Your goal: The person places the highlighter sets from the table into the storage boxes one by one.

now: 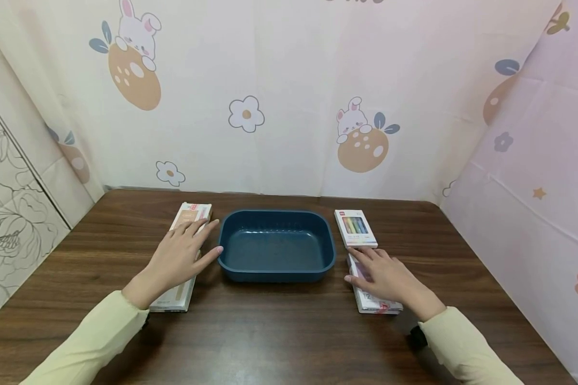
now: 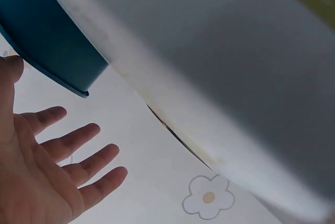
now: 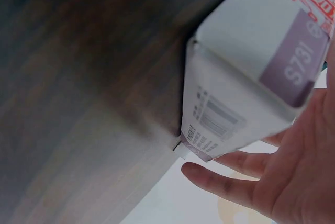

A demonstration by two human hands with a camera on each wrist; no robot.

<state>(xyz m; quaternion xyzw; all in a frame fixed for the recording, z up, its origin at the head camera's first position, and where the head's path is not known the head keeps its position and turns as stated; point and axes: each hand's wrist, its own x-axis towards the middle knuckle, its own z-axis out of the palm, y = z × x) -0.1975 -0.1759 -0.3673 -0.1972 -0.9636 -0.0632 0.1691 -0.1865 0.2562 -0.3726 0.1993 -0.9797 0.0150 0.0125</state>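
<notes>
My left hand (image 1: 178, 256) hovers with spread, straight fingers above two flat white boxes laid end to end: a far box (image 1: 205, 208) with a tan panel, and a near box (image 1: 170, 305). Its thumb tip comes close to the left rim of a dark teal rectangular tray (image 1: 276, 277); whether they touch I cannot tell. Over a white-and-purple box (image 1: 378, 307), marked S731 on its end (image 3: 301, 59), lies my right hand (image 1: 385, 275), fingers extended. Contact there is unclear. Just beyond is a white box (image 1: 355, 227) picturing coloured sticks.
The boxes and the tray stand on a dark wood-grain table (image 1: 270, 342). Behind it hangs a pale curtain (image 1: 289, 160) printed with rabbits and flowers, and another patterned cloth (image 1: 525, 235) runs along the right side.
</notes>
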